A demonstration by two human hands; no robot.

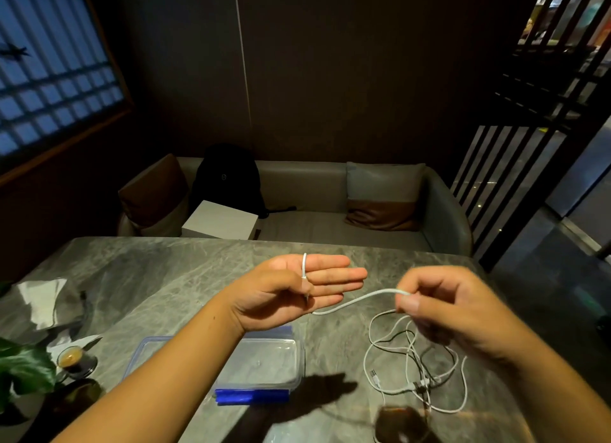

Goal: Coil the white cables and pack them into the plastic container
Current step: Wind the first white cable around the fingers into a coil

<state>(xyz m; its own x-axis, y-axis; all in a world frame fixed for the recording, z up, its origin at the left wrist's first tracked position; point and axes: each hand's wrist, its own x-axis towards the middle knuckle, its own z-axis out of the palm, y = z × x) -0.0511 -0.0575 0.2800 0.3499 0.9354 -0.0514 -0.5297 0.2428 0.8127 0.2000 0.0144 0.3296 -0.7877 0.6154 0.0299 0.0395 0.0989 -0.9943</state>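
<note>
Container (264,360) half-hidden (under forearm (158,370)), cable (357,299) visible.

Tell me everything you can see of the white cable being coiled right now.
The thin white cable looks round and rubbery. One end is pinned by the thumb of the left hand, and a turn wraps over the straight fingers. It then runs slack to the right hand, which pinches it. Below, the rest lies in loose tangled loops on the grey marble table, a USB plug showing, beside the clear plastic container.
</note>
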